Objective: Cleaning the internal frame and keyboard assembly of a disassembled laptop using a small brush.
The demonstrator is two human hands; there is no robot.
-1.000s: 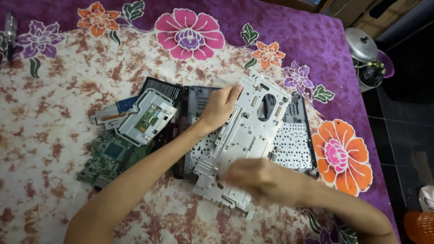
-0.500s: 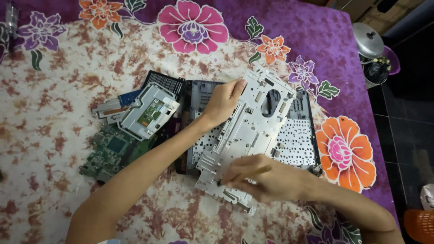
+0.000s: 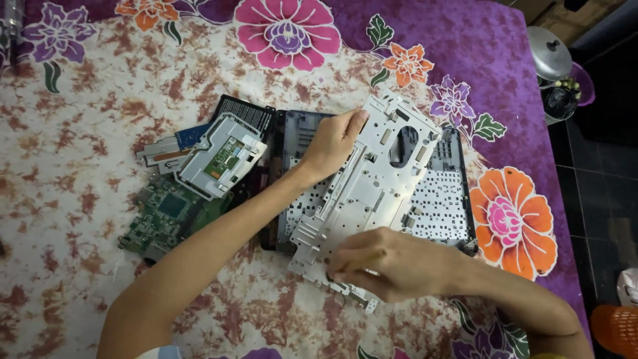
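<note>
A flowered cloth [image 3: 100,80], purple at the edges and mottled cream and rust in the middle, covers the surface I am looking down on, with dark floor tiles [image 3: 598,199] along one side. In the middle lies a grey metal frame [image 3: 372,193], tilted across a black keyboard tray [image 3: 445,206] that shows beneath it and to its side.

My left hand [image 3: 332,143] rests on the upper edge of the metal frame, fingers curled over it and pressing it down, so that grip is closed on the frame's rim. My right hand [image 3: 392,262] sits at the lower end of the same frame, its grip pinching a thin stick-like tool [image 3: 359,261] whose tip I cannot make out; the fingers are pressed together around it.

Beside the frame, on the left hand's side, a white drive casing [image 3: 219,156] lies over a green circuit board [image 3: 166,216], with a black vented part [image 3: 246,113] just above them. Beyond the cloth, well apart from the frame, a silver pot lid [image 3: 548,53] stands on the floor, and an orange basket [image 3: 615,329] shows at the corner.
</note>
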